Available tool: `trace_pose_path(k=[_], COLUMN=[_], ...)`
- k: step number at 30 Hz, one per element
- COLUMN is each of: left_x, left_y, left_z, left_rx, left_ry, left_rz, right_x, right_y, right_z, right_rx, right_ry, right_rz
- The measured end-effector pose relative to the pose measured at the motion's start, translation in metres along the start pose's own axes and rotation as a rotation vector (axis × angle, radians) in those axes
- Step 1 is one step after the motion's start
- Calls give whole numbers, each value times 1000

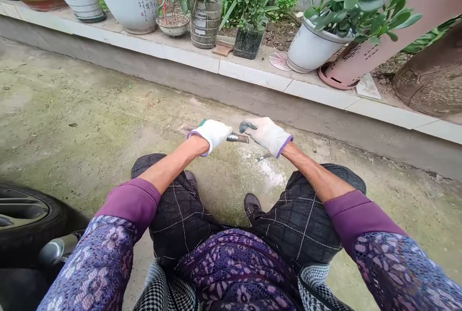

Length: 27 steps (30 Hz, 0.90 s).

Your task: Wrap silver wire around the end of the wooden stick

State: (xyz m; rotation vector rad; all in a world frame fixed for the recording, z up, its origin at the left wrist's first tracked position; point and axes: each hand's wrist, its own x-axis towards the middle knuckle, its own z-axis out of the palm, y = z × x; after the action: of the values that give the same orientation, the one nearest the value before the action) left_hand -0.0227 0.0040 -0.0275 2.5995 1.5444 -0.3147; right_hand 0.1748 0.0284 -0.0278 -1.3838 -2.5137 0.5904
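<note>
Both hands wear white knit gloves with purple cuffs, held out above the ground in front of my knees. My left hand (213, 135) is closed around a brown rod, perhaps a wooden stick (242, 138), lying roughly level. Silvery wire-like windings (233, 136) circle it just beside the fingers. A bit of green shows behind that glove. My right hand (266, 134) is curled shut just right of the rod's end, its dark grey fingertips bent inward. What it pinches, if anything, is too small to tell. Below it, a short thin stick (264, 158) lies on the ground.
White powder (270, 174) is scattered on the concrete between my shoes. A low tiled ledge (252, 74) runs across ahead, bearing several potted plants, among them a white pot (317, 46) and a pink pot (364, 63). A vehicle wheel (32, 212) stands close at left.
</note>
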Motion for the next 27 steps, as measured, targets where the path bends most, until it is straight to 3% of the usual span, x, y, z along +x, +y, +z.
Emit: trace_pose_path(k=[4,9,12,15,20,24,27], left_x=[-3,0,7,15,19,16,13], left_y=[8,8,3,0,4,10,18], left_z=[-11,-20,-16,-9,-4,-6,-6], left_rx=[-55,-271,-316,-179,44,87,75], left_ry=[-58,95,136,96,65,28,-76], left_rz=[23,4,-35,-158,-151,-62,-40], right_x=[2,-8,-15,-20,-24,-20,-18], right_y=[15,6,-7,-18,-19,-9,-9], right_z=[-5,0,8,9,-7,-9,-1], right_rx=[264,529,414,166,-142,-215,-153], right_ry=[-20,-126,-110,-105,-141,-163,-253], right_rz=[53,317,201,59,121,103,115])
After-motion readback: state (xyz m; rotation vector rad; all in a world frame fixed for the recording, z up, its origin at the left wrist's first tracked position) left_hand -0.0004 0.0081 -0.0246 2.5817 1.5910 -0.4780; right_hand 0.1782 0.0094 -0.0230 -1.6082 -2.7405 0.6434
